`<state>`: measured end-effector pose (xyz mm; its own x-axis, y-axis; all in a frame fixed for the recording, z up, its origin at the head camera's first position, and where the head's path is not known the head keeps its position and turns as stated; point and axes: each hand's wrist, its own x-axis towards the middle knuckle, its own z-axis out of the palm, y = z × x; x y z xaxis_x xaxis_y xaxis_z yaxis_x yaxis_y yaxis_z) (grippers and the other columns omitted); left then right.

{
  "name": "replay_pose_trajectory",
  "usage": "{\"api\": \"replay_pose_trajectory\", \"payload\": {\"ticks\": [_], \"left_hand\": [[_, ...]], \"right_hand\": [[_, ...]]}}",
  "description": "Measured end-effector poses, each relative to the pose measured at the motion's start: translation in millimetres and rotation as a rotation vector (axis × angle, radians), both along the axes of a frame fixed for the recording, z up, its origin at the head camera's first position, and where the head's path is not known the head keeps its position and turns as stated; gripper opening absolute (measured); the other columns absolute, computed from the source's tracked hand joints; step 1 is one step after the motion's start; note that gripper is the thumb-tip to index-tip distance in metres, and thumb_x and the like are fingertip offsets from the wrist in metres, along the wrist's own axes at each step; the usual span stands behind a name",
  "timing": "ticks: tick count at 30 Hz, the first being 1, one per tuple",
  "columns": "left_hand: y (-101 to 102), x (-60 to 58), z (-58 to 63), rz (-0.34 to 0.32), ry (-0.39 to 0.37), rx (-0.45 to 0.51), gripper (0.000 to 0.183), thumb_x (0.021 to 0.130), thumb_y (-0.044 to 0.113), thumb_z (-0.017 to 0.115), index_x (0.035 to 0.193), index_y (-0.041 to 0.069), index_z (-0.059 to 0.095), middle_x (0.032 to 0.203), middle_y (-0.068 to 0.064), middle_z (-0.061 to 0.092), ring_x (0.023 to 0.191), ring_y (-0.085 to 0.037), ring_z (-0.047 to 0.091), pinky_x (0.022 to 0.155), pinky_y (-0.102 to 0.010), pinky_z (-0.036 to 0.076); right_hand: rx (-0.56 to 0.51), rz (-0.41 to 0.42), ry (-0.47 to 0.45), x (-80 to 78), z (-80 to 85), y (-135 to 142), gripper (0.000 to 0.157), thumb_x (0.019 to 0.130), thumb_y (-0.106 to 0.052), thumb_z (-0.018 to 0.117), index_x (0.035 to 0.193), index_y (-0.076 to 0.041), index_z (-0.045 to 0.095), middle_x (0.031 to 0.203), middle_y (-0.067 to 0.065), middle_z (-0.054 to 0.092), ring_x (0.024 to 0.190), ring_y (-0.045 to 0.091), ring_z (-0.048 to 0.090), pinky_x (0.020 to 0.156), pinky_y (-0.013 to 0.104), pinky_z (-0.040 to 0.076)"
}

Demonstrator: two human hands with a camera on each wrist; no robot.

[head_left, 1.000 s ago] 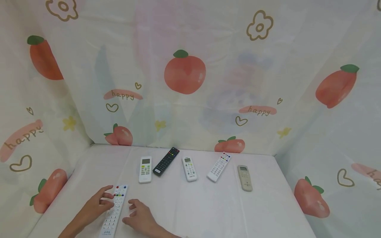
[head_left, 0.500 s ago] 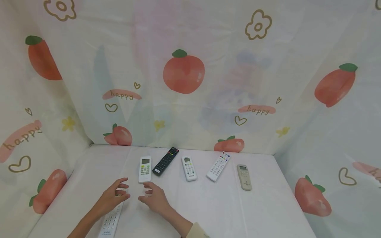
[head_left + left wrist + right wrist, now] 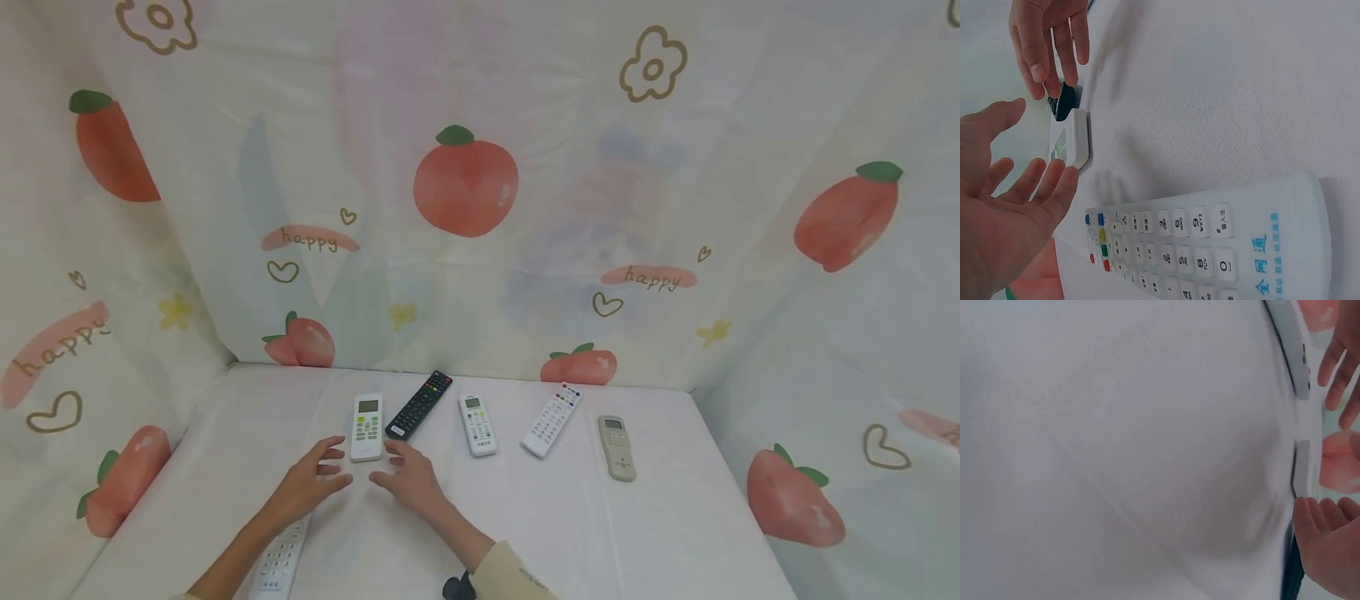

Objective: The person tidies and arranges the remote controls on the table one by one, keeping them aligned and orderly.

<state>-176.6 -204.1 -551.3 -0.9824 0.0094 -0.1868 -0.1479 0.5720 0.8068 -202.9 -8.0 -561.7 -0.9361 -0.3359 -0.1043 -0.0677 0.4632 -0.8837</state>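
Observation:
My left hand (image 3: pixel 303 485) hovers at the near left corner of a white air-conditioner remote (image 3: pixel 367 427) with a small screen, fingers spread and nothing held. On the other side, my right hand (image 3: pixel 414 482) faces it, fingers slightly bent, also holding nothing. The palms face each other with the remote's near end between and beyond them. Under the left forearm lies a long white remote (image 3: pixel 281 558) with many buttons, its far end hidden in the head view; the left wrist view shows its number keys (image 3: pixel 1194 244). A black remote (image 3: pixel 418 406) lies just beyond the right fingertips.
Farther right on the white-covered table (image 3: pixel 525 525) lie a small white remote (image 3: pixel 477 426), a slim white remote (image 3: pixel 552 421) and a beige remote (image 3: pixel 617 448). Fruit-patterned cloth (image 3: pixel 465 283) walls the back and sides. A dark object (image 3: pixel 458 587) shows beside the right sleeve.
Both hands have moved right and forward, from around the long white remote to the near end of the white air-conditioner remote. The remotes stay where they were.

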Motion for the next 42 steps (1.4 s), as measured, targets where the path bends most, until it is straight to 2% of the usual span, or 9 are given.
{"api": "replay_pose_trajectory", "payload": {"ticks": [8, 19, 25, 37, 42], "left_hand": [[8, -13.3, -10.9, 0.031, -0.007, -0.005, 0.076, 0.078, 0.035, 0.072, 0.14, 0.019, 0.032, 0.132, -0.015, 0.045, 0.116, -0.036, 0.047, 0.086, -0.048, 0.045], [10, -25.5, -10.6, 0.039, 0.018, -0.062, 0.072, 0.08, 0.023, 0.071, 0.14, 0.014, 0.031, 0.131, -0.017, 0.046, 0.113, -0.035, 0.049, 0.085, -0.052, 0.043], [9, -32.9, -13.6, 0.029, 0.026, -0.069, 0.076, 0.079, 0.024, 0.072, 0.141, 0.009, 0.031, 0.131, -0.02, 0.045, 0.113, -0.036, 0.048, 0.086, -0.05, 0.043], [9, -46.3, -15.9, 0.036, -0.021, -0.061, 0.08, 0.079, 0.022, 0.072, 0.142, 0.003, 0.026, 0.129, -0.023, 0.044, 0.111, -0.037, 0.048, 0.086, -0.048, 0.044], [9, -53.4, -15.6, 0.031, -0.048, -0.081, 0.082, 0.078, 0.02, 0.073, 0.142, 0.001, 0.025, 0.121, -0.019, 0.05, 0.103, -0.031, 0.052, 0.082, -0.044, 0.046]], "right_hand": [[0.026, 0.002, 0.02, -10.1, -5.6, 1, 0.059, 0.081, -0.036, 0.069, 0.131, -0.012, 0.049, 0.127, 0.006, 0.053, 0.112, 0.023, 0.053, 0.083, 0.031, 0.048], [0.08, -0.024, 0.014, -17.6, -15.0, -4, 0.058, 0.078, -0.034, 0.072, 0.127, -0.01, 0.052, 0.122, 0.006, 0.056, 0.107, 0.02, 0.055, 0.082, 0.028, 0.048], [0.085, -0.022, 0.006, -24.3, -14.3, -7, 0.061, 0.078, -0.031, 0.072, 0.129, -0.007, 0.049, 0.122, 0.008, 0.056, 0.106, 0.02, 0.055, 0.081, 0.029, 0.048], [0.096, -0.036, -0.004, -31.8, -15.0, -14, 0.065, 0.076, -0.027, 0.075, 0.132, -0.007, 0.046, 0.12, 0.01, 0.057, 0.104, 0.022, 0.056, 0.08, 0.029, 0.049], [0.112, -0.031, 0.016, -33.8, -15.3, -19, 0.065, 0.075, -0.024, 0.076, 0.132, -0.008, 0.047, 0.118, 0.009, 0.058, 0.102, 0.021, 0.057, 0.079, 0.028, 0.049]]}}
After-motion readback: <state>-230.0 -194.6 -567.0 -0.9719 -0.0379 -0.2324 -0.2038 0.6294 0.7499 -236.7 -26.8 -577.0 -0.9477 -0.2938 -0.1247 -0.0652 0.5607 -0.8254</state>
